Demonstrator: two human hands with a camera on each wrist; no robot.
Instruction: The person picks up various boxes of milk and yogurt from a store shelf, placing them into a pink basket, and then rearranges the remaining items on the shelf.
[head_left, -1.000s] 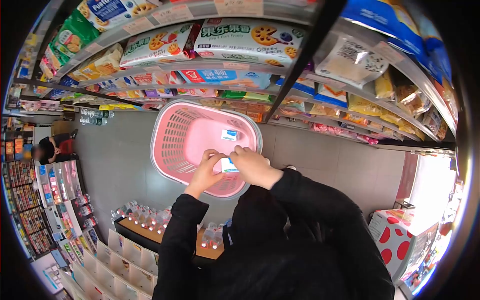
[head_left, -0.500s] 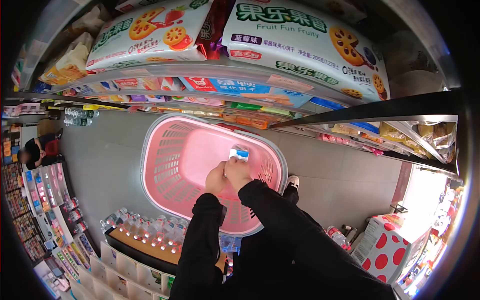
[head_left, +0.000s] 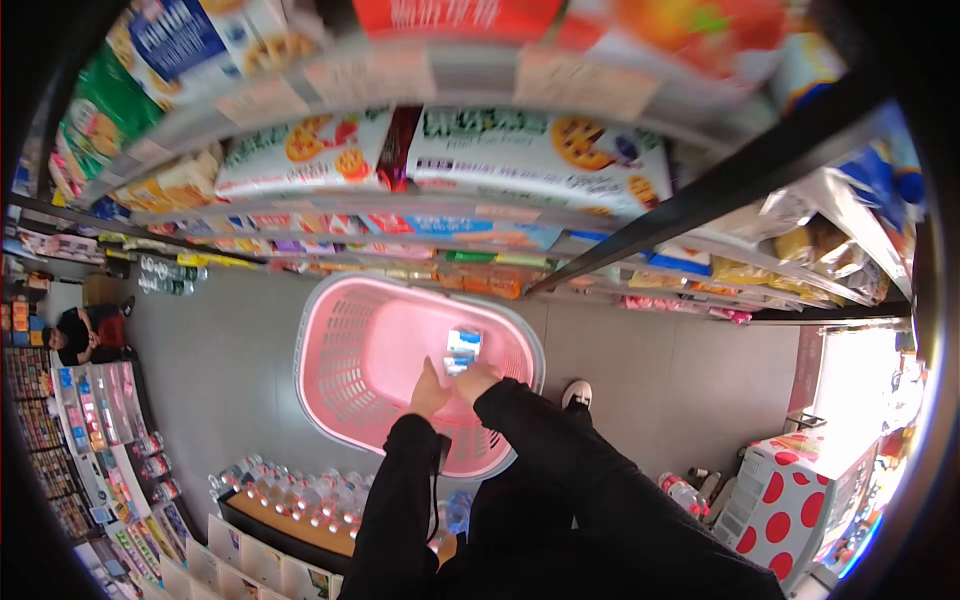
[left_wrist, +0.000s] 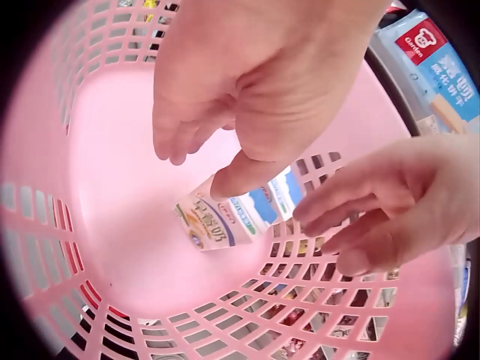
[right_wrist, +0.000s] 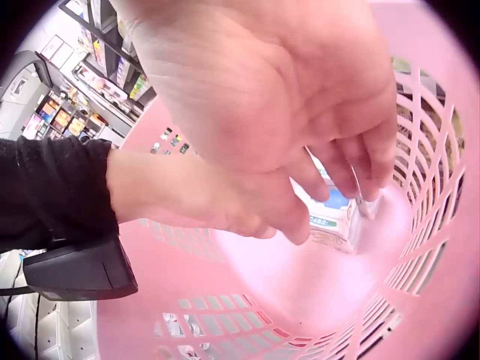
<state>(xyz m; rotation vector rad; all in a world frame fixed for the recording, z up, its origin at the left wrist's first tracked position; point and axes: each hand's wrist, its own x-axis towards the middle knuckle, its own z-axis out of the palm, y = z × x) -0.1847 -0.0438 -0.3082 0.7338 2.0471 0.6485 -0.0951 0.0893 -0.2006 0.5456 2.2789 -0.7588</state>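
The carton (left_wrist: 238, 214) lay on the floor of the basket (left_wrist: 90, 187), just below both hands, long axis slanting across. The left hand (left_wrist: 247, 82) and right hand (left_wrist: 390, 202) hovered together, fingers relaxed, holding nothing.

Blue biscuit pack (left_wrist: 439, 64) beyond the hands, past the basket rim (left_wrist: 390, 90): "Garden" on a red badge, Chinese characters below. White biscuit bag (head_left: 540, 160) on the shelf above the hands: green lettering, blurred. Small carton (left_wrist: 232, 217) under the hands: print illegible.
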